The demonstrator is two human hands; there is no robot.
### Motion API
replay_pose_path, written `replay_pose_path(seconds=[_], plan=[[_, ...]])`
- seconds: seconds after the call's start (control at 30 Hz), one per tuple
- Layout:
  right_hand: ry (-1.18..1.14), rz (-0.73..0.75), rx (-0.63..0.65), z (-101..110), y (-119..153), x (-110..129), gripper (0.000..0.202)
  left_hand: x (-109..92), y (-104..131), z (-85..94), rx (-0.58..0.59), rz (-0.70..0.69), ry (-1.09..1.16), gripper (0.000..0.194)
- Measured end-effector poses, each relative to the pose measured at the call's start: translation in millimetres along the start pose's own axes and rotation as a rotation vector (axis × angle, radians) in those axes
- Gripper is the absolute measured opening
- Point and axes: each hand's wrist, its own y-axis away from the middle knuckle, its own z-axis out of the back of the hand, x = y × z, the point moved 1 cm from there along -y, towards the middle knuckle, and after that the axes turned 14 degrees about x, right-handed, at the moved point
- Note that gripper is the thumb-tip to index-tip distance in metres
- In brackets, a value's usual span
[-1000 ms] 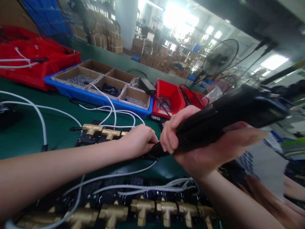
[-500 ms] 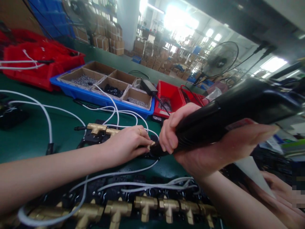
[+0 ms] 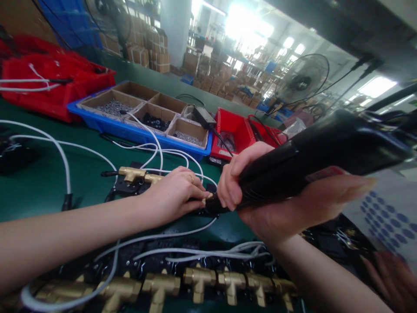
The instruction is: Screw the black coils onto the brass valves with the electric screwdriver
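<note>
My right hand (image 3: 276, 208) is wrapped round a black power screwdriver (image 3: 312, 152), whose tip points down-left at a black part with a brass fitting. My left hand (image 3: 177, 191) has its fingers closed on that small brass fitting (image 3: 206, 200), right beside the tool's tip. Much of the fitting is hidden by the fingers. Left of my left hand, another brass tee fitting (image 3: 132, 174) sits on a black base. White tubes (image 3: 159, 237) curve around both hands. Along the front edge runs a row of brass tee fittings (image 3: 161, 287) on black parts.
A blue tray (image 3: 143, 139) with cardboard compartments holds screws and black pieces. Red bins stand at the left (image 3: 61, 102) and centre right (image 3: 233, 126). A black adapter (image 3: 204, 117) rests by the tray. Another person's hand (image 3: 391, 278) is at the lower right.
Both my hands and the screwdriver hold nearly the same place. The other person's hand at the lower right has moved down, and a white sheet with blue dots now shows there.
</note>
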Motion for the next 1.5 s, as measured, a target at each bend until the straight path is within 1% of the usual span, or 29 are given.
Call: replay_pose_path(seconds=[0.1, 0.17, 0.37, 0.57, 0.7, 0.8, 0.93, 1.07, 1.13, 1.2, 1.3, 1.37, 1.5], plan=[[-0.023, -0.001, -0.043, -0.3, -0.5, 0.1, 0.065, -0.3, 0.3, 0.2, 0.0, -0.006, 0.005, 0.013], [-0.047, -0.006, -0.049, -0.2, 0.1, -0.3, 0.063, 0.4, 0.6, -0.3, -0.009, -0.009, 0.005, 0.013], [-0.044, -0.006, -0.042, 0.1, 2.1, 0.6, 0.062, 4.0, 0.9, -2.7, -0.036, -0.017, 0.009, 0.013], [-0.018, -0.007, -0.031, -3.5, -4.4, 1.3, 0.07, 5.6, 1.2, -4.5, -0.049, -0.046, 0.046, 0.015], [-0.039, -0.025, -0.003, -4.8, -8.6, -0.8, 0.071, 5.8, 1.7, -3.8, -0.062, -0.082, 0.039, 0.017], [-0.05, -0.048, 0.034, -3.8, -6.8, -5.4, 0.067, 6.2, 1.8, -4.6, -0.063, -0.108, 0.045, 0.018], [-0.055, 0.014, 0.007, 0.1, -1.4, -9.8, 0.059, 7.3, 1.5, -8.0, -0.071, -0.104, 0.029, 0.016], [-0.108, 0.043, -0.049, 0.7, -3.4, 0.0, 0.064, 8.3, 2.8, -6.1, -0.062, -0.08, -0.005, 0.013], [-0.12, 0.022, -0.064, -2.4, -7.2, 6.8, 0.069, 9.7, 5.3, -2.4, -0.068, -0.066, -0.04, 0.013], [-0.081, 0.0, -0.026, -7.7, -11.1, 10.1, 0.075, 12.1, 8.7, 0.9, -0.07, -0.049, -0.078, 0.014], [-0.05, 0.075, 0.026, -15.9, -14.4, 7.0, 0.075, 15.4, 13.0, 2.7, -0.069, -0.07, -0.093, 0.014], [-0.043, 0.1, 0.049, -19.7, -14.2, 1.2, 0.073, 15.7, 14.1, 2.1, -0.096, -0.084, -0.081, 0.014], [-0.006, 0.006, 0.118, -21.2, -10.7, -10.1, 0.07, 13.7, 12.6, 0.1, -0.175, -0.038, -0.072, 0.018]])
